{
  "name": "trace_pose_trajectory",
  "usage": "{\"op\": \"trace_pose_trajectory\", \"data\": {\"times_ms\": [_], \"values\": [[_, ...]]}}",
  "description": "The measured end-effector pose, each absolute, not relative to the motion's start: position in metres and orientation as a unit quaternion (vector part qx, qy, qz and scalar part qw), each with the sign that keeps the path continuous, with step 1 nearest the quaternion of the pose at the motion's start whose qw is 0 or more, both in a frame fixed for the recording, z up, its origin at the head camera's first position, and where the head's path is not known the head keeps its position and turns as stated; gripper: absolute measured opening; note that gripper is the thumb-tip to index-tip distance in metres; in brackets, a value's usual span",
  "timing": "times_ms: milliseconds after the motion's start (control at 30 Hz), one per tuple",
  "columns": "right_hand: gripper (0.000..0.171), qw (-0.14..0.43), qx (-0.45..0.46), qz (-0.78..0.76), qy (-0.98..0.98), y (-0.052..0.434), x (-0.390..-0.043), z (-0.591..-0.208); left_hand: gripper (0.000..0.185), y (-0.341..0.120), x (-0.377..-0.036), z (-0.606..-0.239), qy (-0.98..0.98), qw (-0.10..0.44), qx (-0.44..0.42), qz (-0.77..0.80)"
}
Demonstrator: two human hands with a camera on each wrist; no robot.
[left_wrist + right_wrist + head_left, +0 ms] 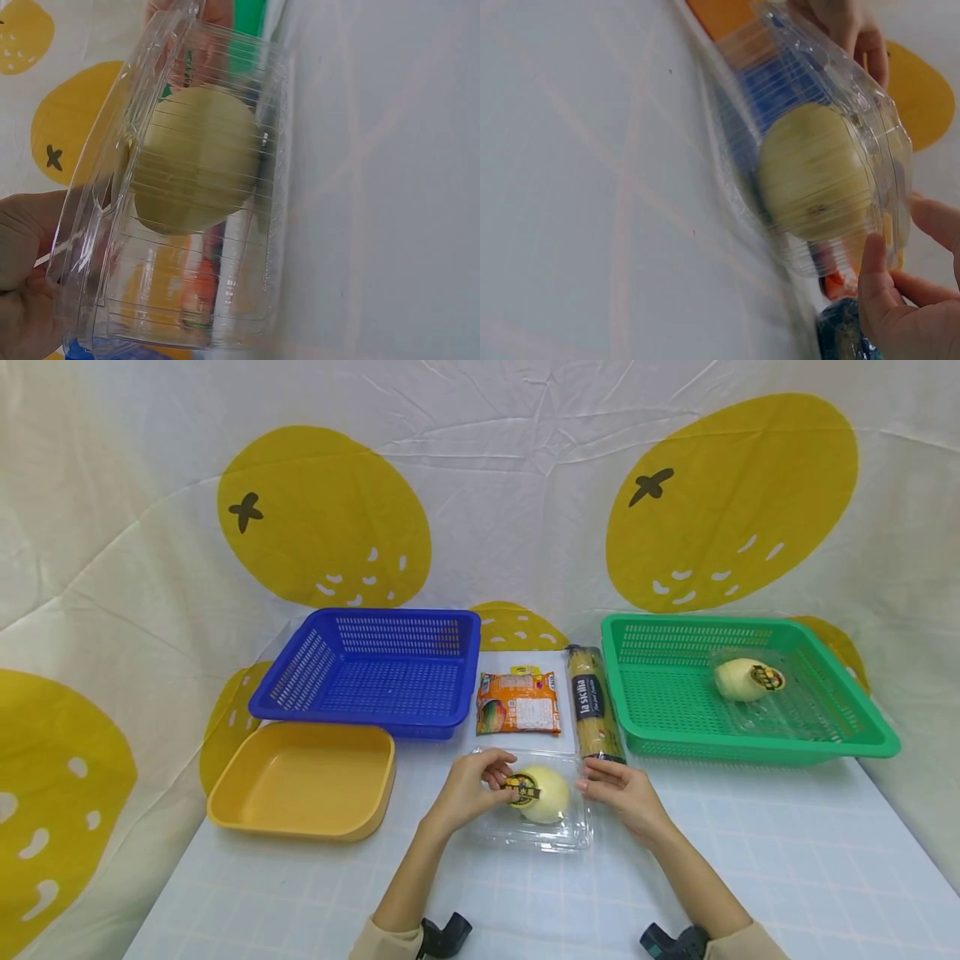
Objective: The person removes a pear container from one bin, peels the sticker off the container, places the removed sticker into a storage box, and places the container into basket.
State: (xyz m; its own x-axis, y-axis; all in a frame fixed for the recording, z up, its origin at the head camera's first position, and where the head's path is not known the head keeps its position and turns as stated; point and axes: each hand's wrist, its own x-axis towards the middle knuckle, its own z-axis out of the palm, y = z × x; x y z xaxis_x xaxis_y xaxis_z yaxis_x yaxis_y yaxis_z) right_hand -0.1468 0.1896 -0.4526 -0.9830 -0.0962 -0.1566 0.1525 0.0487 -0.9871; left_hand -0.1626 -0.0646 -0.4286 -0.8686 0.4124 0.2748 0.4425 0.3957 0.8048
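Note:
A clear plastic clamshell box point(566, 837) lies on the table with a pale yellow, melon-like fruit point(551, 797) inside. A black-and-gold label point(522, 788) shows over the fruit's left side. At that label's left end my left hand point(468, 785) pinches with thumb and curled fingers; in the left wrist view a thin white strip point(60, 249) shows edge-on by the fingers. My right hand point(630, 797) grips the box's right edge, thumb and fingers on either side of the rim in the right wrist view. The lid looks down over the fruit.
Behind the box lie an orange food packet point(519, 703) and a spaghetti pack point(595, 706). A blue basket point(363, 718) and yellow tub point(300, 831) stand left. The green basket point(750, 747) at right holds another labelled fruit box point(746, 681).

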Motion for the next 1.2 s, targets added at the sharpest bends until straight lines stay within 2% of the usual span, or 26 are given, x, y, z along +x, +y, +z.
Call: {"op": "trace_pose_trajectory", "data": {"times_ms": [333, 833, 1067, 1200], "values": [[0.055, 0.086, 0.019, -0.693, 0.716, 0.188, -0.146, -0.451, 0.028, -0.065, -0.161, -0.429, -0.853, 0.022, -0.245, -0.460], [0.055, 0.089, 0.028, -0.688, 0.720, 0.190, -0.145, -0.453, 0.023, -0.063, -0.161, -0.434, -0.847, 0.044, -0.262, -0.460], [0.055, 0.089, 0.028, -0.690, 0.718, 0.189, -0.146, -0.453, 0.033, -0.064, -0.160, -0.437, -0.848, 0.066, -0.250, -0.463], [0.055, 0.088, 0.032, -0.688, 0.720, 0.188, -0.146, -0.453, 0.027, -0.064, -0.160, -0.438, -0.850, 0.069, -0.257, -0.455]]}}
